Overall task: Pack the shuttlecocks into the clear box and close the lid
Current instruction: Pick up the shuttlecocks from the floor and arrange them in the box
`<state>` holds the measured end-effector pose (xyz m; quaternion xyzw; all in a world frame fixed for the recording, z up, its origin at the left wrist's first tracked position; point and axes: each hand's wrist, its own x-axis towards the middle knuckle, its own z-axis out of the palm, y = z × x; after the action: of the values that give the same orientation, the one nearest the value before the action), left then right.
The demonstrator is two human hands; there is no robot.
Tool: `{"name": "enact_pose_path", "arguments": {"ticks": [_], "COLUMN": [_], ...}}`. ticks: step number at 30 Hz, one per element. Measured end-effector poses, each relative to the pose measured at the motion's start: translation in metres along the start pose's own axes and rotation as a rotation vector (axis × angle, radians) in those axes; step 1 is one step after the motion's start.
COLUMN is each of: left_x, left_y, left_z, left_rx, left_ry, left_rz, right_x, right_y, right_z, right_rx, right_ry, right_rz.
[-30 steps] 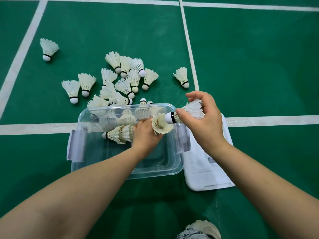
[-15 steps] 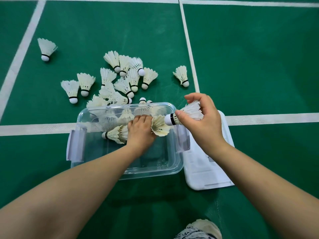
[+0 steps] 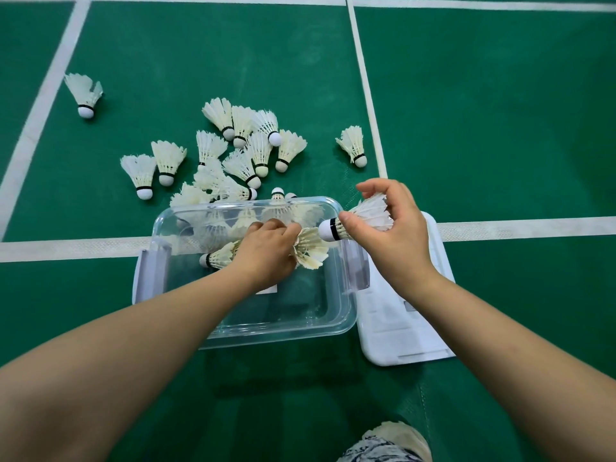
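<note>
Shuttlecocks lay in a loose pile [image 3: 240, 155] on the green court floor [image 3: 500, 128], at 12 o'clock from the clear box [image 3: 253, 328]. One stray [image 3: 85, 95] sat well apart at 10 o'clock and another [image 3: 353, 145] lay at 1 o'clock, just beside a white court line [image 3: 366, 78]. The box stood open on the floor, its grey latches [image 3: 153, 268] hanging at the 9 and 3 o'clock ends. Its white lid [image 3: 400, 328] lay flat on the floor, touching the box at 3 o'clock.

The left hand [image 3: 266, 251] reached inside the box, fingers curled over a nested row of shuttlecocks [image 3: 310, 251] lying sideways. The row's cork end pointed to 9 o'clock and its feather skirt flared out at 3 o'clock. Whether the row rested on the box bottom could not be told.

The right hand [image 3: 393, 241] hovered over the box's 3 o'clock rim, pinching a single shuttlecock [image 3: 366, 215] by its feathers between thumb and fingers. Its black-banded cork aimed at 9 o'clock, just beside the flared skirt of the row — contact unclear. A shoe [image 3: 390, 441] showed at 6 o'clock.
</note>
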<state>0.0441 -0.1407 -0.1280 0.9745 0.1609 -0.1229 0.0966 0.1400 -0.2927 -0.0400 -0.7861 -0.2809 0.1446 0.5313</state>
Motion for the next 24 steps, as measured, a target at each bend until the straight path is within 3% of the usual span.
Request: {"name": "enact_pose_path", "arguments": {"ticks": [4, 15, 21, 24], "left_x": [-0.001, -0.005, 0.001, -0.002], "left_y": [0.010, 0.027, 0.019, 0.014], "left_z": [-0.003, 0.013, 0.012, 0.011], "left_rx": [0.086, -0.010, -0.102, -0.008], "left_ry": [0.022, 0.082, 0.027, -0.038], "left_rz": [-0.041, -0.248, -0.173, -0.028], "right_x": [0.000, 0.000, 0.001, 0.001], "right_y": [0.001, 0.001, 0.003, 0.003], "right_z": [0.001, 0.001, -0.001, -0.001], "right_rx": [-0.004, -0.017, -0.023, -0.022], "right_ry": [0.000, 0.011, 0.019, 0.018], "right_rz": [-0.006, -0.017, -0.024, -0.020]}}
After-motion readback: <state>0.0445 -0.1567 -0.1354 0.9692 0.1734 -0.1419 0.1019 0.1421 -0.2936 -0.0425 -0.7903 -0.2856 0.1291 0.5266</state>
